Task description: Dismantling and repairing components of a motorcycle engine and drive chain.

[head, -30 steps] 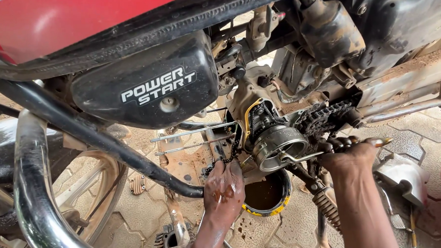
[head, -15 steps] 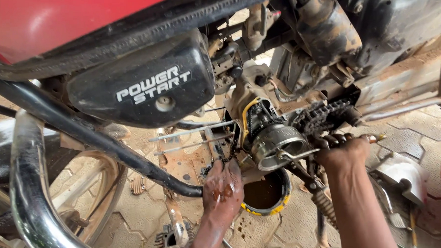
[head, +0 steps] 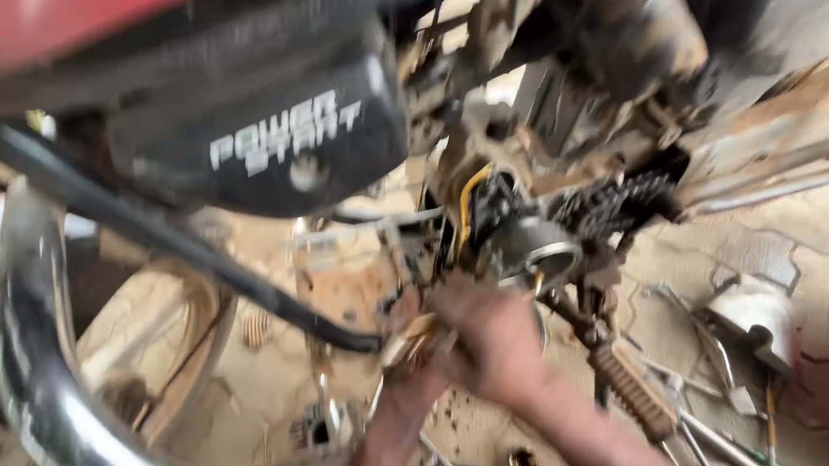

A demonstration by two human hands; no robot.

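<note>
1. Right hand [head: 498, 341] and left hand [head: 410, 350]: both are working together just under the round engine fitting [head: 536, 251]; the picture is blurring, so I cannot tell either grip.
2. Drive chain [head: 618, 205]: it is hanging just right of the fitting; greasy fingers could be slipping against it.
3. Loose tools [head: 709, 360]: they are lying near on the paving; small parts could be dropping among them.

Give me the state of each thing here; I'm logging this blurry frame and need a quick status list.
Drive chain: exposed, no cover over it.
Round metal engine part: uncovered, open end facing out.
Footpeg: sticking out, untouched.
Right hand: under the round part, grip blurred.
Left hand: next to it, mostly hidden.
Loose tools: lying on the ground.
</note>
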